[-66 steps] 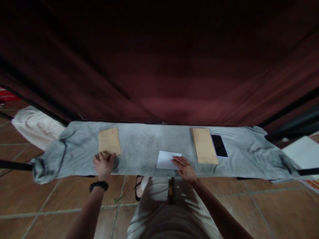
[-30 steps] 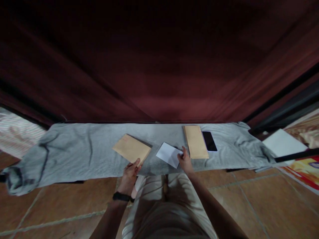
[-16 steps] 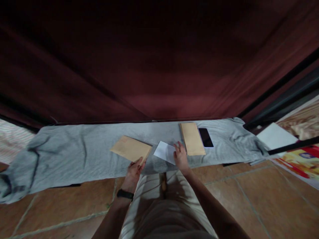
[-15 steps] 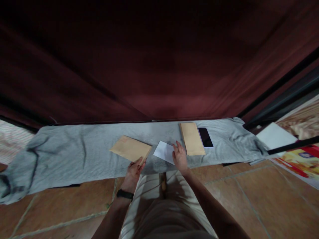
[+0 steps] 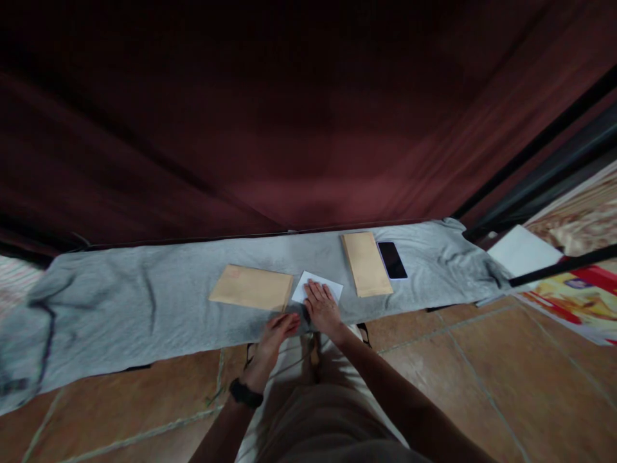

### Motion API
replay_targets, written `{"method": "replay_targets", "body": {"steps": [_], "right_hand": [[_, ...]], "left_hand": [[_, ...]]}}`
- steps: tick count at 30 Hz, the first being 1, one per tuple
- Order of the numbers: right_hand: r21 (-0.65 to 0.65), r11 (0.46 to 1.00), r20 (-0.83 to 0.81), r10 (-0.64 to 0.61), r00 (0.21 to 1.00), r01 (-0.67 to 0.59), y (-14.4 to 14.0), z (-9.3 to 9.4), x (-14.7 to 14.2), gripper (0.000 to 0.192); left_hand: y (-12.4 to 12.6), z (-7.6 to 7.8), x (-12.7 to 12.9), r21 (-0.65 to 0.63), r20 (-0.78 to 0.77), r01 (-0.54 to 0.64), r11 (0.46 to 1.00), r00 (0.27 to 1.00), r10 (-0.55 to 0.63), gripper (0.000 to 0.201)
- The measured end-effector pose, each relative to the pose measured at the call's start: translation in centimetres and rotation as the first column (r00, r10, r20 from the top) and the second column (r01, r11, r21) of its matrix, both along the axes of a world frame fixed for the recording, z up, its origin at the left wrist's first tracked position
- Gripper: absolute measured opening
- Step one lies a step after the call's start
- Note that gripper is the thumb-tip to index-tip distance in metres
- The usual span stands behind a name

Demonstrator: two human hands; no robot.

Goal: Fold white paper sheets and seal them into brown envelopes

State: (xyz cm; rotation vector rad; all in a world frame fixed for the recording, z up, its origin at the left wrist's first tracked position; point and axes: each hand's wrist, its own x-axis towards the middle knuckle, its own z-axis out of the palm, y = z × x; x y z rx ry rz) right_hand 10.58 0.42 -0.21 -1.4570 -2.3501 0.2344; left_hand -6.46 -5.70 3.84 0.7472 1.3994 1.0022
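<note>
My right hand [image 5: 322,310] lies flat with its fingers stretched out on a folded white sheet of paper [image 5: 336,289], covering part of it. To the left, my left hand [image 5: 277,331] hovers at the near edge of the cloth, fingers extended and holding nothing. A dark band circles that wrist. Just beyond the left hand, a brown envelope [image 5: 253,287] with a small reddish mark rests on the grey cloth; its right corner comes close to the paper. Several more brown envelopes appear stacked in a pile [image 5: 367,265] right of the paper.
A dark-screened phone [image 5: 392,260] lies beside the envelope pile. Grey cloth [image 5: 116,302] covers the long narrow surface, backed by dark red fabric [image 5: 308,161]. On the right are a black bar [image 5: 563,265], a white panel [image 5: 523,257] and a colourful printed box [image 5: 578,299].
My left hand has let go of the brown envelope, which now lies flat, and moved right and nearer me. My right hand has shifted left and flattened onto the white paper.
</note>
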Motion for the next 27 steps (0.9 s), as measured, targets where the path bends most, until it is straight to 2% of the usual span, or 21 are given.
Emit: {"method": "replay_targets", "body": {"steps": [3, 4, 5, 7, 9, 11, 13, 15, 20, 27], "right_hand": [[0.015, 0.999, 0.022, 0.028, 0.999, -0.029, -0.2, -0.3, 0.6, 0.053], [0.017, 0.999, 0.038, 0.037, 0.999, -0.038, -0.4, -0.4, 0.8, 0.055], [0.02, 0.999, 0.054, 0.044, 0.998, -0.045, -0.5, -0.5, 1.0, 0.056], [0.029, 0.998, 0.077, 0.049, 0.996, -0.051, -0.8, -0.8, 1.4, 0.06], [0.038, 0.999, 0.079, 0.031, 0.996, -0.034, -1.0, -1.0, 1.7, 0.061], [0.045, 0.999, 0.058, -0.008, 0.998, 0.005, -1.3, -1.3, 2.0, 0.06], [0.048, 0.998, 0.03, -0.046, 0.998, 0.044, -1.5, -1.5, 2.3, 0.059], [0.045, 0.997, 0.006, -0.068, 0.998, 0.067, -1.7, -1.6, 2.8, 0.059], [0.07, 0.99, -0.025, -0.118, 0.993, 0.119, -2.6, -1.6, 4.6, 0.056], [0.112, 0.984, -0.044, -0.131, 0.99, 0.135, -4.4, -1.6, 7.4, 0.057]], "left_hand": [[1.0, -0.6, 2.3, 0.103, -0.12, 0.034, 0.994, 0.993, -0.021, 0.032], [1.4, -0.8, 2.9, 0.161, -0.221, 0.078, 0.984, 0.974, -0.041, 0.037], [1.9, -1.1, 3.4, 0.22, -0.373, 0.159, 0.962, 0.925, -0.068, 0.043], [2.5, -1.8, 4.2, 0.266, -0.66, 0.353, 0.897, 0.745, -0.097, 0.054], [2.7, -2.5, 4.7, 0.226, -0.832, 0.483, 0.846, 0.547, -0.091, 0.061], [2.5, -3.3, 5.1, 0.179, -0.911, 0.526, 0.832, 0.408, -0.061, 0.063], [2.2, -3.9, 5.5, 0.154, -0.946, 0.519, 0.841, 0.323, -0.026, 0.063], [2.0, -4.3, 5.7, 0.156, -0.956, 0.488, 0.859, 0.293, 0.007, 0.064], [2.1, -4.6, 5.9, 0.213, -0.944, 0.428, 0.878, 0.322, 0.073, 0.067], [2.0, -4.1, 6.0, 0.201, -0.945, 0.416, 0.887, 0.321, 0.064, 0.065]]}}
